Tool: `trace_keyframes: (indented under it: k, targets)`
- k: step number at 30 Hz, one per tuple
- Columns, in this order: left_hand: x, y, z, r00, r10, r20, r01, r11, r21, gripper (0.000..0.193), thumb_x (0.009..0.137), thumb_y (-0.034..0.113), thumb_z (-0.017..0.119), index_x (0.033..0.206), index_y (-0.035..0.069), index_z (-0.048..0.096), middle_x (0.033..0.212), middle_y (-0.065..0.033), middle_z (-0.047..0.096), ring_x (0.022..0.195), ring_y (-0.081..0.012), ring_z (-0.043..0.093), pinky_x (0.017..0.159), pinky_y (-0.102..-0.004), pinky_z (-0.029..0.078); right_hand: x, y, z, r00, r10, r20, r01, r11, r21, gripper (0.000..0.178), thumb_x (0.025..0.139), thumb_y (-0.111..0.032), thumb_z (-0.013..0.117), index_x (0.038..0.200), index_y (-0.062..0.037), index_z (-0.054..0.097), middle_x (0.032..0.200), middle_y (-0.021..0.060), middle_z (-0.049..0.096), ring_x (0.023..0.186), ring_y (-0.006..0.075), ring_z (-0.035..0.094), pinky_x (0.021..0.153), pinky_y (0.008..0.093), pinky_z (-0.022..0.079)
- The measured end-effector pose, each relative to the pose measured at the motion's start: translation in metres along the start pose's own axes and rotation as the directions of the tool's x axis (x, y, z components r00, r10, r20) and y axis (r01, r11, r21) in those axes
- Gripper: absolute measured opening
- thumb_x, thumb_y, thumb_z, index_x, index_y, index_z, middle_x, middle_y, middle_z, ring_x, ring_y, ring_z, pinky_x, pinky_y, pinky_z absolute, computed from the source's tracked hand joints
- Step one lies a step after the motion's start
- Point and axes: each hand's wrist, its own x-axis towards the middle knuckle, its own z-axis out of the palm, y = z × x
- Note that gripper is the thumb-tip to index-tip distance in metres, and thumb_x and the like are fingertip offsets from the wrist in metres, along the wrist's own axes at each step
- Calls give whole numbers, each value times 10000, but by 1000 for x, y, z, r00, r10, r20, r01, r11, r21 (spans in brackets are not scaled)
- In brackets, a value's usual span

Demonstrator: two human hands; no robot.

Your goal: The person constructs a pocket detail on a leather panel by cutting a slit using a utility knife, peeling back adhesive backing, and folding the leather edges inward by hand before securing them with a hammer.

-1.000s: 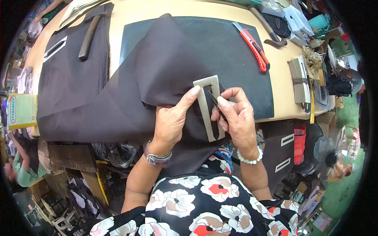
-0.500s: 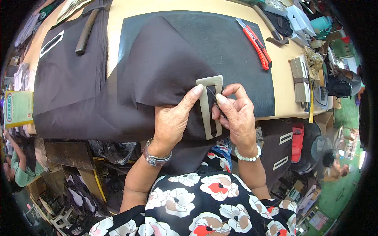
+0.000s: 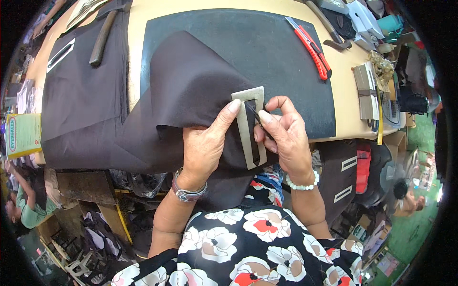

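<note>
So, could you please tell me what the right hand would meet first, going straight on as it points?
Probably the pale frame, just left of the right hand; depth is unclear, so they may be touching.

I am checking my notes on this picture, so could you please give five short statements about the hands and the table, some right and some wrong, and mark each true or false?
1. The thumb of the left hand rests on the pale frame. True.
2. The right hand is empty. False: it holds a slim dark tool.
3. A bracelet of pale beads is on the right wrist. True.
4. The knife is green. False: the knife is red and black.
5. A hammer lies left of the dark mat. True.
</note>
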Motion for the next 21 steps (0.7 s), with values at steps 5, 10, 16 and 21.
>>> trace_keyframes:
  k: [5,10,16,21]
  targets:
    - [1,-2,-1,1000,-2,4,2,1000,27,186,846,108,692,981,-14,653,935,-44,650,815,-100,596,742,-245,480,2,7,3,997,-73,-39,70,995,-66,231,908,-153,603,995,-49,416,617,27,563,508,26,442,448,184,321]
    - [5,-2,3,996,-63,-64,65,997,39,189,847,106,692,985,-13,645,946,-43,645,819,-102,595,747,-247,480,-7,10,14,964,-238,-120,192,931,-310,203,922,-148,577,970,-28,420,601,12,540,511,34,438,462,199,348]
    - [-2,-15,13,982,-32,-187,18,997,-79,175,867,114,668,993,-4,637,945,-38,641,815,-92,593,710,-244,484,-28,18,23,980,-123,-154,87,971,-224,158,977,-149,465,1029,-38,365,632,12,526,482,27,429,421,191,330]
    - [-15,-11,19,993,-22,-113,8,993,-121,178,872,102,650,1019,3,649,992,-52,657,864,-107,615,787,-257,486,-27,30,24,940,-265,-217,202,941,-271,151,999,-208,426,1022,-65,384,667,35,547,467,29,422,411,163,319]
